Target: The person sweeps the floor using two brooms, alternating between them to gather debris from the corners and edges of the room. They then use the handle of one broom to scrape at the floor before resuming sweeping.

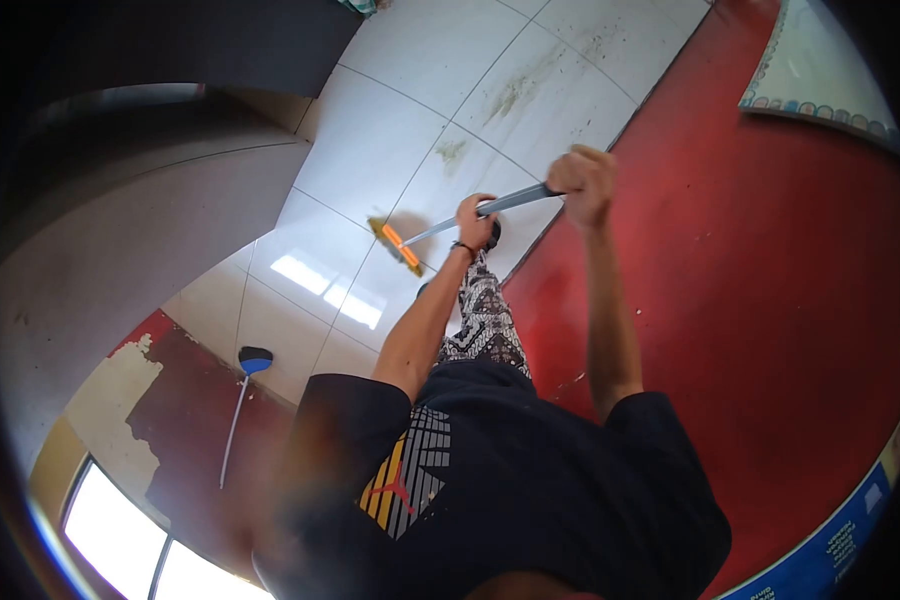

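Note:
A long-handled mop runs slantwise across the upper middle, its flat orange and yellowish head point(398, 247) resting on the white tiles. My right hand point(582, 180) is closed around the top end of its grey handle point(520, 199). Lower on the same handle, my left hand point(477, 222) has its fingers wrapped round it, and a dark bracelet sits at that wrist. One dark shoe point(494, 236) shows just beside the left hand, below patterned trousers point(482, 315). Brownish smears point(515, 95) mark the tiles beyond the mop head.
A red wall point(750, 300) rises close on the right, with a white board point(830, 70) on it. Dark furniture point(170, 190) fills the left. A blue broom point(254, 361) with black bristles stands near the peeling wall at lower left. Windows point(120, 530) are below it.

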